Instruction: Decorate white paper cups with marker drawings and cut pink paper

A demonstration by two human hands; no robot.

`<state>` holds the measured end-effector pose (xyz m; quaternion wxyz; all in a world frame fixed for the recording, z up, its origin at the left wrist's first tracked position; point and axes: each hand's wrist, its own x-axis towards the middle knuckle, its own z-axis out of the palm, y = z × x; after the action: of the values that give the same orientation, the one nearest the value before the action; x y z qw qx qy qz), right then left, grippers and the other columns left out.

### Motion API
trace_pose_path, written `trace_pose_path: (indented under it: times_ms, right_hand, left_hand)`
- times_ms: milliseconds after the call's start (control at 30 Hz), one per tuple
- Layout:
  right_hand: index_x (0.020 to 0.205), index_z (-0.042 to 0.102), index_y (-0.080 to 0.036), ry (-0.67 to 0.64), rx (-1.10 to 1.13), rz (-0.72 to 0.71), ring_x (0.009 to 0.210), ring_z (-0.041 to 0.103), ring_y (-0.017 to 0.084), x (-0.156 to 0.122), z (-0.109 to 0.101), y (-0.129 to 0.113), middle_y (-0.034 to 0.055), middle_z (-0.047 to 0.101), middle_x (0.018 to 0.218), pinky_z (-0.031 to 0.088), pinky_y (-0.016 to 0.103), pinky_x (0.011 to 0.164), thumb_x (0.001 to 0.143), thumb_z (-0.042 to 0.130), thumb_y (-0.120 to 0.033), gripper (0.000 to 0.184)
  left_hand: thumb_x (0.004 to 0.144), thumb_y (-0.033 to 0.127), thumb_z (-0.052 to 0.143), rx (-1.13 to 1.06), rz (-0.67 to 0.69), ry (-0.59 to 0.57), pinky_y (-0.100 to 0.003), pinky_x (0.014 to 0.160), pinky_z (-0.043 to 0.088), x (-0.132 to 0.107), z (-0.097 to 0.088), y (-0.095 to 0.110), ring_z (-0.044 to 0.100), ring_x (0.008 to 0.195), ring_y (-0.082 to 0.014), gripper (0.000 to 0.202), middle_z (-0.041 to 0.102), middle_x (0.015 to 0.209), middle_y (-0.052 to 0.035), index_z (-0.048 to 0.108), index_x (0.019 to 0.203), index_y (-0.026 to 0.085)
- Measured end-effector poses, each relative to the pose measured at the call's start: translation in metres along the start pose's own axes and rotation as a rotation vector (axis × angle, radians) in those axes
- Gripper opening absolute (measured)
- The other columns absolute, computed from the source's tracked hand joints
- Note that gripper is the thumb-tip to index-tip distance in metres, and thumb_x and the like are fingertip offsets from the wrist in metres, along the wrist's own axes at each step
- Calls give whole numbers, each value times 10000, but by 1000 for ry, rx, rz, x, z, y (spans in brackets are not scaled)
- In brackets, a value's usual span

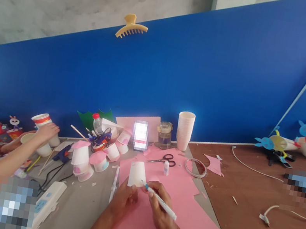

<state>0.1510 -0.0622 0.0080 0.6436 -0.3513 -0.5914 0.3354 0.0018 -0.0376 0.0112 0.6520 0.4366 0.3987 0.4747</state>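
Observation:
My left hand is closed around the lower part of a white paper cup, which it holds over pink paper. In my right hand is a white marker, gripped like a pen. Its blue-ringed tip end points at the cup's right side; whether it touches the cup I cannot tell. Beyond the cup, black-handled scissors and a small white glue bottle rest on the pink paper.
A tall stack of paper cups stands by a glass jar. A tape roll lies to the right. Pink-topped cups, a glue gun and a power strip are on the left, where a co-worker's hands handle cups.

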Motion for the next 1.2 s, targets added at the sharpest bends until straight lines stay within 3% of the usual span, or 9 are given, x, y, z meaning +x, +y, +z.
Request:
trace_pose_path:
  times_ms: [267, 467, 733, 1000, 1200]
  right_hand:
    - [927, 593, -210, -45, 15, -45, 755, 613, 193, 1, 0, -4, 58, 629, 832, 513, 292, 679, 919, 459, -346, 192]
    - [888, 600, -208, -66, 36, -69, 834, 606, 206, 1, 1, -5, 68, 612, 854, 506, 320, 753, 926, 444, -319, 195]
    - [888, 596, -202, -78, 18, -55, 793, 590, 199, 0, 2, -1, 65, 601, 836, 500, 318, 719, 926, 441, -303, 189]
    - [918, 557, -205, 29, 48, 52, 720, 568, 179, -2, 2, 5, 36, 588, 767, 471, 285, 650, 936, 432, -336, 182]
    - [852, 572, -206, -62, 104, 36, 710, 553, 177, -1, 1, 2, 35, 574, 773, 460, 286, 646, 920, 455, -340, 191]
  left_hand:
    - [634, 504, 752, 1, -6, 21, -225, 495, 271, -1, 3, 4, 298, 482, -70, 432, 393, 515, 77, 580, 856, 175]
    - [675, 480, 728, 19, 21, 12, -225, 490, 268, 2, -2, -4, 304, 478, -72, 391, 387, 514, 81, 566, 860, 176]
    - [688, 471, 722, 40, 27, 0, -226, 488, 267, 4, -5, -6, 306, 475, -71, 359, 383, 513, 83, 548, 804, 180]
    - [699, 463, 717, 3, 10, 5, -226, 507, 284, 0, -2, -1, 307, 486, -72, 366, 387, 510, 83, 567, 872, 177]
    - [684, 465, 733, -25, 14, 6, -223, 494, 264, 1, 2, 2, 285, 487, -67, 380, 385, 529, 81, 565, 865, 176]
